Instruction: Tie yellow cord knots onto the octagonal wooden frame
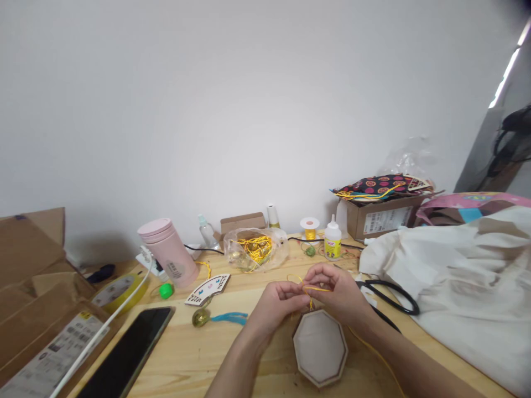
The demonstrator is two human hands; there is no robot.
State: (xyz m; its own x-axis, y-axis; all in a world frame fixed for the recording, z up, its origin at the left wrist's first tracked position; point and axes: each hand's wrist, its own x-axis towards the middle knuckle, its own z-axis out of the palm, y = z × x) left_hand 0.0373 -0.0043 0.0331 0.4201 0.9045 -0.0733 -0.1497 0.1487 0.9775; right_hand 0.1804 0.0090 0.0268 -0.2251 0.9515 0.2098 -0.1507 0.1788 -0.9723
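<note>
Both my hands meet over the wooden table, just beyond an octagonal wood-framed piece [320, 348] with a pale panel. A thin yellow cord [318, 288] runs between my fingers and down to the frame's top corner. My left hand [282, 301] pinches the cord near that corner. My right hand [332, 287] is closed on the cord too, thumb and forefinger together. More of the cord trails under my right forearm toward the front edge. Left of my hands lie a fan-shaped wooden piece [208, 289] and a brass-coloured bell [201, 317] with a blue tassel [229, 318].
A plastic bag of yellow cords [256, 250], a glue bottle [332, 240] and a cord spool [309, 228] stand at the back. To the left are a pink tumbler [170, 254], a phone [128, 354] and an open carton [37, 309]. White cloth [456, 276] and scissors [394, 296] lie right.
</note>
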